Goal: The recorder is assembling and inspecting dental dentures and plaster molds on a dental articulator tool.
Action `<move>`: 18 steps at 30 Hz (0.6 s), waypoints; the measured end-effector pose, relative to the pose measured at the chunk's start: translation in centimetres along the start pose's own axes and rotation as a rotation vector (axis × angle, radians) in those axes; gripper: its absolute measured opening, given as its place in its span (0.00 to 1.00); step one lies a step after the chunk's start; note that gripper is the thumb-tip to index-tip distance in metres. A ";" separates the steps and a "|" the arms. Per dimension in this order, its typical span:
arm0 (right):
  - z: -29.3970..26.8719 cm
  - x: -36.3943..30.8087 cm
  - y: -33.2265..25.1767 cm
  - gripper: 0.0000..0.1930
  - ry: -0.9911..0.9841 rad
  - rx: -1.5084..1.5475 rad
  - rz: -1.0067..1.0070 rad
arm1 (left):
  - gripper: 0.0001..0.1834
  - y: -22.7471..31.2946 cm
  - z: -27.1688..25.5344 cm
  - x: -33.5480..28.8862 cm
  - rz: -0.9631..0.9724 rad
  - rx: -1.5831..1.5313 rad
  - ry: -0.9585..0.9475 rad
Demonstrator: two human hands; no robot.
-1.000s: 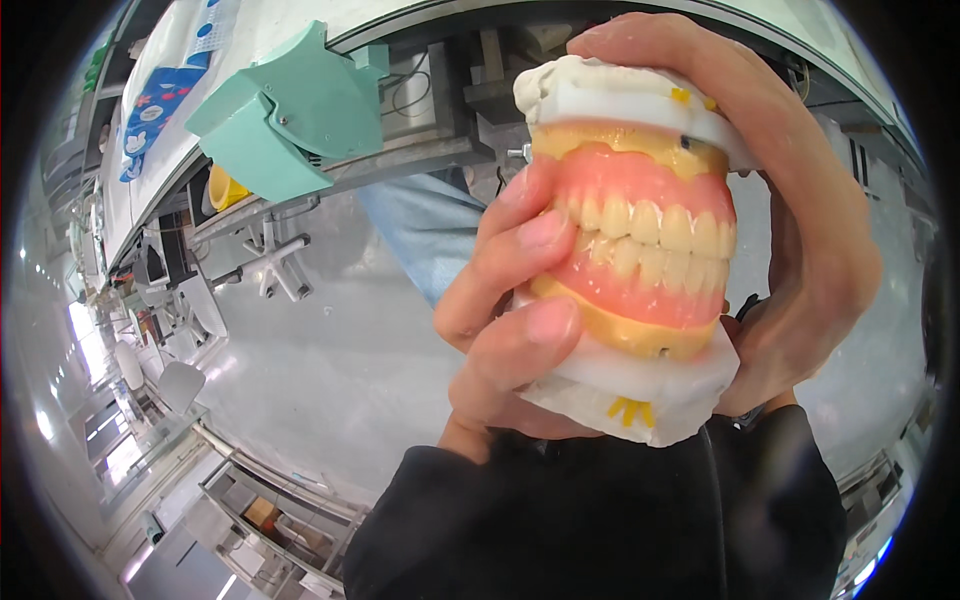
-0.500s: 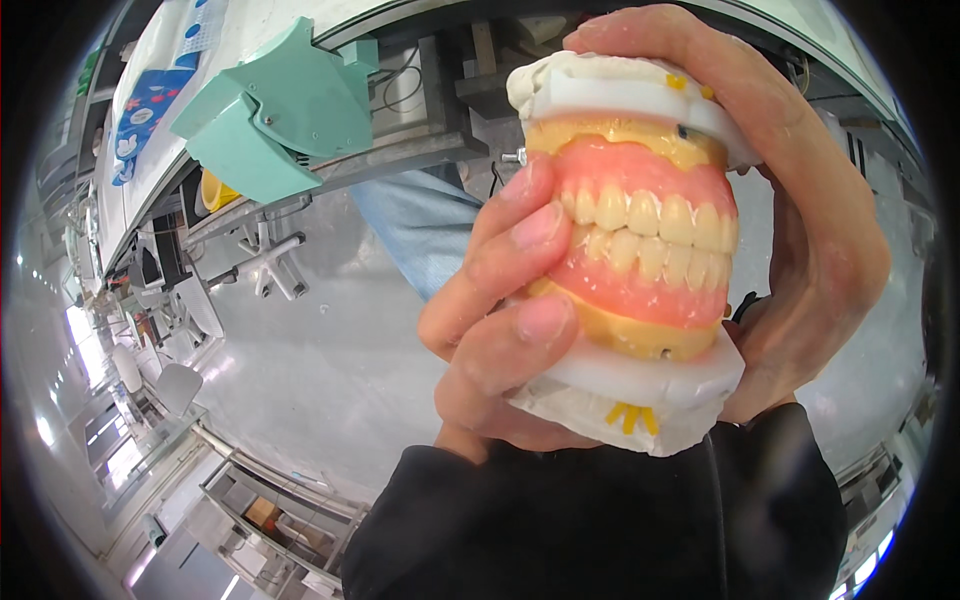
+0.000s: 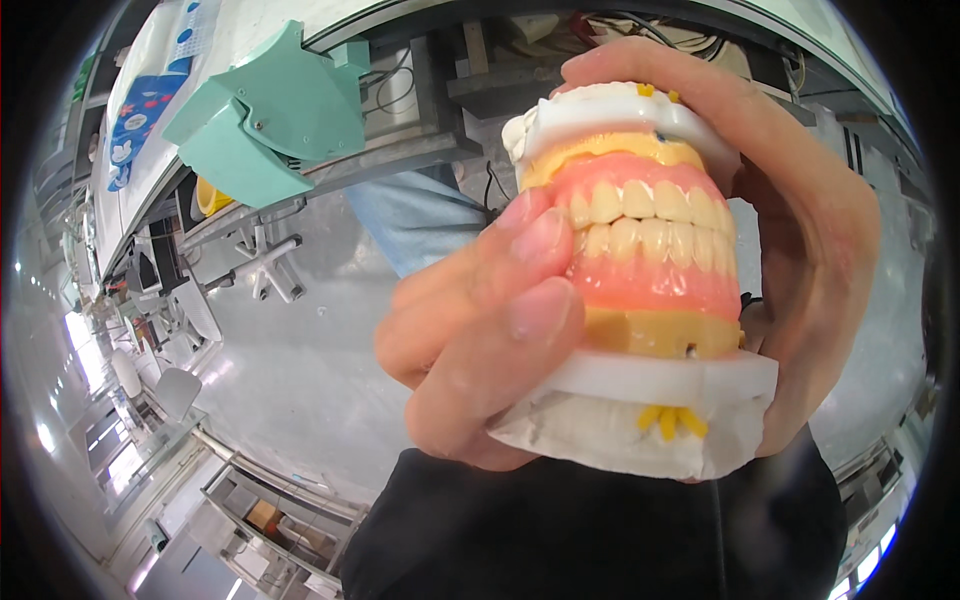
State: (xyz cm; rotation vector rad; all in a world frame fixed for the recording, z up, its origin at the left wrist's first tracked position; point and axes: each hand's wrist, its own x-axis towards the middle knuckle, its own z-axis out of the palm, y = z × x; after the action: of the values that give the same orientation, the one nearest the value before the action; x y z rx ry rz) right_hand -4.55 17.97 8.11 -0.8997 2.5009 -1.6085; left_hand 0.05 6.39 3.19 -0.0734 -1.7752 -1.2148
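Denture model sits mid-air between both hands, long axis running from bench side toward black garment; left hand's bent fingers grip its left flank, right hand, widely curved, clasps its right and top.

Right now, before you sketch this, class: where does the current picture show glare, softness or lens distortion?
Glare, head view: small highlights on the teeth and pink gums of the denture model, plus a bright patch at far left; softness, head view: fingers of the left hand look softer than the teeth; distortion, head view: the bench edge bows and the corners fall to black.
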 end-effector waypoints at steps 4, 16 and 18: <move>-0.3 0.5 0.3 0.19 0.024 -0.053 -0.006 | 0.11 2.0 -0.1 0.3 -0.132 0.045 -0.060; -0.2 2.0 0.9 0.21 0.021 -0.088 -0.048 | 0.11 2.0 -0.9 -0.1 -0.161 0.113 -0.112; -0.3 1.9 0.8 0.22 0.002 -0.155 -0.047 | 0.10 1.5 -0.9 -0.2 -0.142 0.111 -0.110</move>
State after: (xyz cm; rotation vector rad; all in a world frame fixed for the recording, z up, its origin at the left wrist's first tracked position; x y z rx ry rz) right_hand -6.54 17.50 8.09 -0.9795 2.6549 -1.4444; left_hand 1.53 6.57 4.10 0.0522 -1.9688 -1.2296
